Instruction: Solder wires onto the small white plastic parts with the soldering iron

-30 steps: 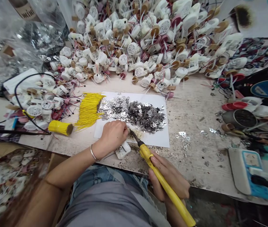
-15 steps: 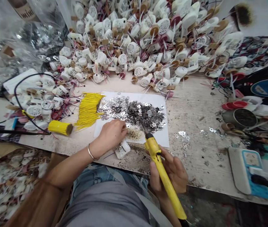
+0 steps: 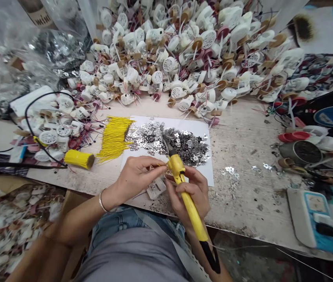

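Note:
My right hand (image 3: pixel 190 194) is closed round a yellow soldering iron (image 3: pixel 184 188), its dark tip pointing up over a pile of small silver metal pieces (image 3: pixel 169 141) on a white paper sheet (image 3: pixel 201 127). My left hand (image 3: pixel 135 176) pinches a thin yellow wire, and its fingertips meet the right hand's fingers beside the iron. A small white plastic part (image 3: pixel 156 188) lies on the bench just under both hands. Cut yellow wires (image 3: pixel 113 137) lie fanned out left of the paper.
A big heap of white plastic parts with brown and red discs (image 3: pixel 190 51) fills the back of the bench. A yellow wire bundle (image 3: pixel 78 158) and black cable lie left. A round tin (image 3: pixel 301 150), red caps and a blue-white device (image 3: pixel 313 213) sit right. A box of white parts (image 3: pixel 10 223) stands low left.
My right hand has swung the soldering iron up and left, from the paper's near edge to beside my left hand. My left hand has lifted off the paper and now pinches a yellow wire.

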Motion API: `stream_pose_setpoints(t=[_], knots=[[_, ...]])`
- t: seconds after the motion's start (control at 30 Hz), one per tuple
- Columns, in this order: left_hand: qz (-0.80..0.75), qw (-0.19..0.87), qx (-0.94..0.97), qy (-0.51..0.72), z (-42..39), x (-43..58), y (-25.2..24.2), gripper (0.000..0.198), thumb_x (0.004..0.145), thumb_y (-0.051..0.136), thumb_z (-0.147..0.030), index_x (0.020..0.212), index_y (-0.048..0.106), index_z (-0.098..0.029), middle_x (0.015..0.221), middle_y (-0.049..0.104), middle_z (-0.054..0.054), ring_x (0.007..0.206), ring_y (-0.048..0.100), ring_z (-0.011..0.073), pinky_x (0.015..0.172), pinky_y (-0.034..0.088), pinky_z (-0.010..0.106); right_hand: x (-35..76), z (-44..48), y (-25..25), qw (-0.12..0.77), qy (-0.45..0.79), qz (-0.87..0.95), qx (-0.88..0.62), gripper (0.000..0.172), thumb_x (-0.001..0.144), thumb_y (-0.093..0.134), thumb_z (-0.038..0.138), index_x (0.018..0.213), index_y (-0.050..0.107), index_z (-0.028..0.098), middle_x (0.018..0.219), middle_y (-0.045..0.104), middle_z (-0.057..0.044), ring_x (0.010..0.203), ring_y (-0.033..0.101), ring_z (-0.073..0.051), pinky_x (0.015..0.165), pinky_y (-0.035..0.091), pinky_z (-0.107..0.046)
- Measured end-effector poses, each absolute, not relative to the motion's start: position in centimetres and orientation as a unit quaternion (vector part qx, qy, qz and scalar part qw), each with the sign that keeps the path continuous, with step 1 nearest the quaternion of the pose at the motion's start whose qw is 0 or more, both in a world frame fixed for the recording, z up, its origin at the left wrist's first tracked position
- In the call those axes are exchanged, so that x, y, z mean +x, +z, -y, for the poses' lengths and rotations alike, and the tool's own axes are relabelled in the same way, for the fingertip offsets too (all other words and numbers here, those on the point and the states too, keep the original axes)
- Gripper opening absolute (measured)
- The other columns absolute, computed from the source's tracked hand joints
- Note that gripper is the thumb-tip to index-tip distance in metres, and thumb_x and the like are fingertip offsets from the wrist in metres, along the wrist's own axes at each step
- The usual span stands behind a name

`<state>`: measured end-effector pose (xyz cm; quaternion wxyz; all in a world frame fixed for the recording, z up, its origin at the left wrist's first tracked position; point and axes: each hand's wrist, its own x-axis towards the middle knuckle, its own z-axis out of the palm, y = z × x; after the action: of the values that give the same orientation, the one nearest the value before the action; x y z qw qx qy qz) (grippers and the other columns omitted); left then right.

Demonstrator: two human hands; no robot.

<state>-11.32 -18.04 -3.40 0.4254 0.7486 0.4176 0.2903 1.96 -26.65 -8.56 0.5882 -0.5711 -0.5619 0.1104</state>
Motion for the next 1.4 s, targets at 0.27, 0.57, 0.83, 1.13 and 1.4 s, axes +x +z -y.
stream_pose_setpoints(t=[0.27, 0.57, 0.83, 1.13, 1.4], knots=[[-0.358, 0.217, 0.874, 0.245, 17.0, -15.8, -2.1, 0.019, 0.091, 0.053, -0.022, 0.096, 0.071, -0.019, 0.086, 0.072, 0.006, 0.078, 0.065, 0.0127, 0.072, 0.052, 0.024, 1.7, 27.2, -9.0, 0.505, 0.037, 0.646, -0.571, 0.018, 0.074, 0.067, 0.004, 0.078, 0.057, 0.018, 0.119, 0.051, -0.007, 0.102, 0.061, -0.017, 0.074, 0.06, -0.024], [-0.294, 0.383, 0.842, 0.24, 19.9, -15.8, -4.4, 0.016, 0.089, 0.057, -0.023, 0.088, 0.071, -0.016, 0.081, 0.07, 0.007, 0.076, 0.064, 0.0127, 0.072, 0.052, 0.023, 1.6, 25.1, -9.3, 0.536, -0.005, 0.596, -0.597, 0.021, 0.073, 0.067, 0.004, 0.074, 0.054, 0.019, 0.111, 0.051, -0.005, 0.103, 0.06, -0.018, 0.077, 0.06, -0.029], [-0.371, 0.391, 0.816, 0.211, 20.1, -14.0, -5.6, 0.018, 0.088, 0.053, -0.015, 0.089, 0.071, -0.014, 0.076, 0.071, 0.006, 0.07, 0.063, 0.0136, 0.066, 0.049, 0.022, 0.9, 25.7, -8.8, 0.589, 0.125, 0.564, -0.565, 0.023, 0.071, 0.071, 0.01, 0.076, 0.051, 0.021, 0.115, 0.048, -0.005, 0.104, 0.06, -0.019, 0.069, 0.063, -0.03], [-0.435, 0.448, 0.765, 0.161, 20.2, -14.1, -5.2, 0.014, 0.084, 0.058, -0.013, 0.087, 0.072, -0.016, 0.08, 0.072, 0.003, 0.073, 0.065, 0.0133, 0.067, 0.048, 0.021, 0.6, 26.6, -8.7, 0.59, 0.134, 0.601, -0.522, 0.022, 0.072, 0.062, -0.003, 0.072, 0.055, 0.019, 0.116, 0.052, -0.004, 0.099, 0.062, -0.016, 0.07, 0.061, -0.025], [-0.436, 0.395, 0.785, 0.193, 21.2, -13.9, -5.3, 0.015, 0.086, 0.055, -0.014, 0.086, 0.07, -0.014, 0.08, 0.071, 0.005, 0.075, 0.064, 0.0148, 0.071, 0.05, 0.024, 0.5, 27.8, -8.5, 0.6, 0.143, 0.565, -0.548, 0.023, 0.072, 0.062, -0.002, 0.072, 0.054, 0.019, 0.116, 0.053, -0.005, 0.1, 0.062, -0.017, 0.071, 0.062, -0.03]])
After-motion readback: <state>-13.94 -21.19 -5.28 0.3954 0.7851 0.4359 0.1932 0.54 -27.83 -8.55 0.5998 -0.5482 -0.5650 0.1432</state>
